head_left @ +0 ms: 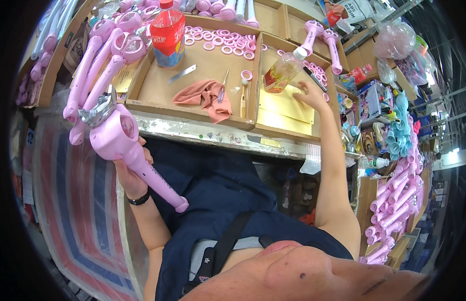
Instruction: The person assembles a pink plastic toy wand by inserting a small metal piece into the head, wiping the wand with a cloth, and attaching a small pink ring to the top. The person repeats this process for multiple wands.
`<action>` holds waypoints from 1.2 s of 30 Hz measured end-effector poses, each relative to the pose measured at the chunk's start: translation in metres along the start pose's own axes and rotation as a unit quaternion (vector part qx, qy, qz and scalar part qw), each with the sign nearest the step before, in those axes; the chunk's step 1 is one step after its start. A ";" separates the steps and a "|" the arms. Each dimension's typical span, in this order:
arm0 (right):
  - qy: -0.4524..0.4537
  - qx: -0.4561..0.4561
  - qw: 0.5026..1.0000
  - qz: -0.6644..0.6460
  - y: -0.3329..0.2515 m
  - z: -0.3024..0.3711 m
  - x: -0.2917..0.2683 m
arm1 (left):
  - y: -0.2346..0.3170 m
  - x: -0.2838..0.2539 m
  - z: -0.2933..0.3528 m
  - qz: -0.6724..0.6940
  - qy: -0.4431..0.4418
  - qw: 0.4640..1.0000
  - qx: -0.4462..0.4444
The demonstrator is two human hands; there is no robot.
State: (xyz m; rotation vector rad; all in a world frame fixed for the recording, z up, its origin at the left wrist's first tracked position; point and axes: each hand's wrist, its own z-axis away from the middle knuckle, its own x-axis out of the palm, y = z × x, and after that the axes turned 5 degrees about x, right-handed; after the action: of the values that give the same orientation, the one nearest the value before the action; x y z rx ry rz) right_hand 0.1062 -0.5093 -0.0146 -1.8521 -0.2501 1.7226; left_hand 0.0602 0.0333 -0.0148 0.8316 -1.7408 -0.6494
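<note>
My left hand is wrapped around a pink plastic wand with a wide hollow head and a shiny silver piece at its top. It is held tilted over my lap, its handle end pointing down to the right. My right hand is stretched out over the right compartment of the cardboard tray, fingers apart, with nothing visible in it. Under and beside it lie yellow sheets. Close to its fingertips are a clear bottle with a white cap and a dark narrow object.
The cardboard tray holds a red-capped bottle, many pink rings, an orange cloth, a metal strip and a yellow-handled tool. More pink wands lie left; others are piled right.
</note>
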 end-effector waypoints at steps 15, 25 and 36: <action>0.137 -0.134 0.938 0.290 0.008 0.015 0.029 | 0.011 -0.013 0.015 -0.020 0.049 0.997 0.062; 0.112 -0.129 0.976 0.135 0.025 0.018 0.027 | 0.012 -0.014 0.016 -0.026 0.075 0.994 0.074; 0.194 0.021 0.971 -0.137 0.062 0.048 -0.019 | 0.025 -0.028 0.009 0.414 0.038 0.906 0.084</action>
State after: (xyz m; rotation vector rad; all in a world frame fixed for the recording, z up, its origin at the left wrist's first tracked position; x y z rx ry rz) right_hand 0.0424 -0.5552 -0.0306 -1.9718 -0.2909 1.1482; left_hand 0.0522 0.0707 -0.0147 0.1589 -1.8783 0.1071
